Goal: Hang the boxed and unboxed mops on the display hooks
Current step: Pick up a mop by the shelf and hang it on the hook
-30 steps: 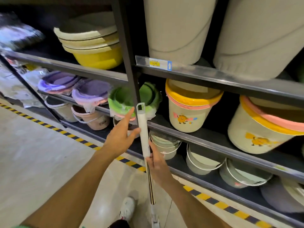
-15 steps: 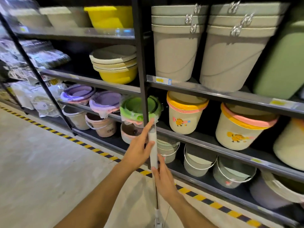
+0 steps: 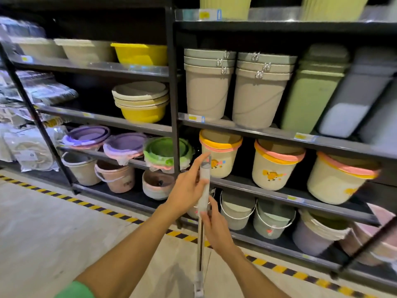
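Both hands are placed on one unboxed mop (image 3: 203, 190), whose long axis is held nearly upright above the floor, foot end down and out of view at the frame's lower edge. Its lower grip is pinched by the right hand (image 3: 214, 224); nearer the top, the pale sleeve is pressed by the left hand (image 3: 189, 188), forefinger extended towards the hanging loop. Beyond, only the shelving (image 3: 173, 117) of buckets (image 3: 221, 155) is shown; no display hook can be found, so the upward lift is judged to wait on one.

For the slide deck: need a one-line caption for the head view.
Both hands, left hand above right hand, hold an upright mop handle before shelves of stacked buckets.
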Demonstrator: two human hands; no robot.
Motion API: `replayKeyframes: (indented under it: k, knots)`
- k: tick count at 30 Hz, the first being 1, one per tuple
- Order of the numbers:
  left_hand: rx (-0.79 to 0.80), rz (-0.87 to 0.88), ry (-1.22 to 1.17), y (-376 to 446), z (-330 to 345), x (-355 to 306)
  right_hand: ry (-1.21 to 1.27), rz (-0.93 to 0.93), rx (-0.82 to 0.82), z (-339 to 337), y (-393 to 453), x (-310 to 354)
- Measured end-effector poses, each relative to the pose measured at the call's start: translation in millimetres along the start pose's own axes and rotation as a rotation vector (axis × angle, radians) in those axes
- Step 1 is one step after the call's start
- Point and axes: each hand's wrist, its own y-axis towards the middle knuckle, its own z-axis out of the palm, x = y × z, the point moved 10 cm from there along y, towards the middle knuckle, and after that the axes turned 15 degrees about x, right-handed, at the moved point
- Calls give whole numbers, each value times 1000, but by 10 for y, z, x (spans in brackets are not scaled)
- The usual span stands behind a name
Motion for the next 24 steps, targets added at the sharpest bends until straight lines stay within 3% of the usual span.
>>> replayKeyframes:
  k: [14, 24]
  knots:
    - [100, 271, 124, 429, -908, -2135, 207, -298, -332, -1276, -543, 1501]
    - [48, 552, 143, 812, -1313, -3554, 251, -633, -465, -2333, -968, 2623]
